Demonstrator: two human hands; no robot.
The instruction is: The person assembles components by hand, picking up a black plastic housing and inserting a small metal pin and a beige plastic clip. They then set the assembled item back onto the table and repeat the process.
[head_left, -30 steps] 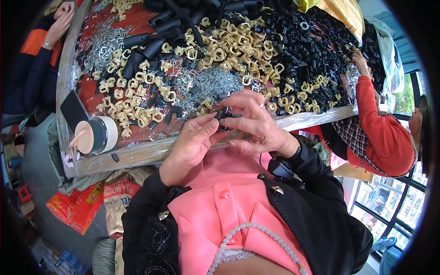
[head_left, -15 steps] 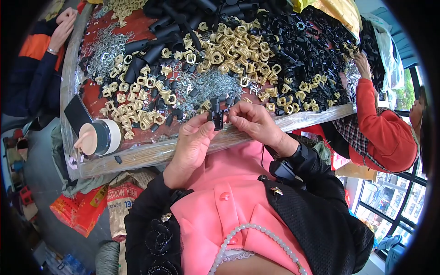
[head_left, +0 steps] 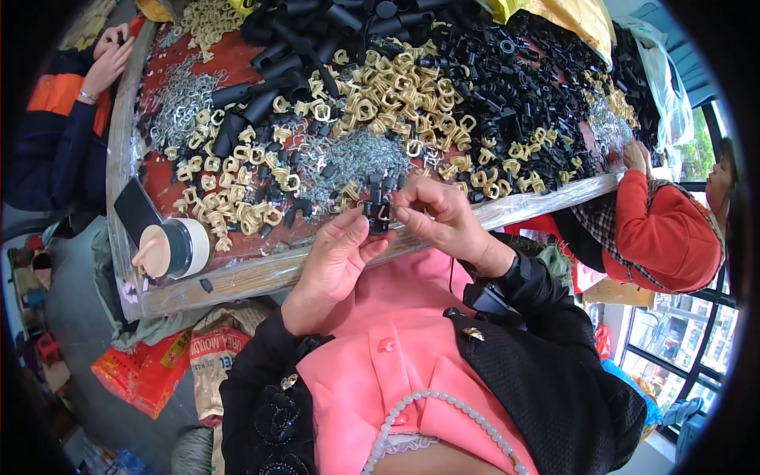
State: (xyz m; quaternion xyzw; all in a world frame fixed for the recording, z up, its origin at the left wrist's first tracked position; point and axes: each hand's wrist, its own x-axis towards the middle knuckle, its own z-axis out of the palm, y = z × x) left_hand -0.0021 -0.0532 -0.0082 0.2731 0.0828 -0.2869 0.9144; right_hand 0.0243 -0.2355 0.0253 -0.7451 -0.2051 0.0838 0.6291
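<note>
Just over the table's near edge, my left hand (head_left: 344,247) holds a black plastic fitting (head_left: 377,207) upright between thumb and fingers. Close against its right side is my right hand (head_left: 447,222), thumb and forefinger pinched together. A small shiny metal piece (head_left: 385,212) shows on the fitting's side by those fingertips; whether the right fingers grip it or something else is hidden. Beyond my hands lies a heap of silvery metal clips (head_left: 356,158), with beige plastic rings (head_left: 404,91) piled behind it.
Black tubes (head_left: 277,67) and a heap of small black parts (head_left: 522,95) cover the far side. At the left corner a lidded jar (head_left: 190,247) stands beside a dark phone (head_left: 136,207). A wooden rim (head_left: 237,286) edges the table. Co-workers' hands (head_left: 107,67) show at left, a red-sleeved person (head_left: 665,237) at right.
My left fingers have shifted on the black fitting, which sits slightly lower; my right hand stays beside it. The red-sleeved person's hand has drawn back from the pile toward the table edge.
</note>
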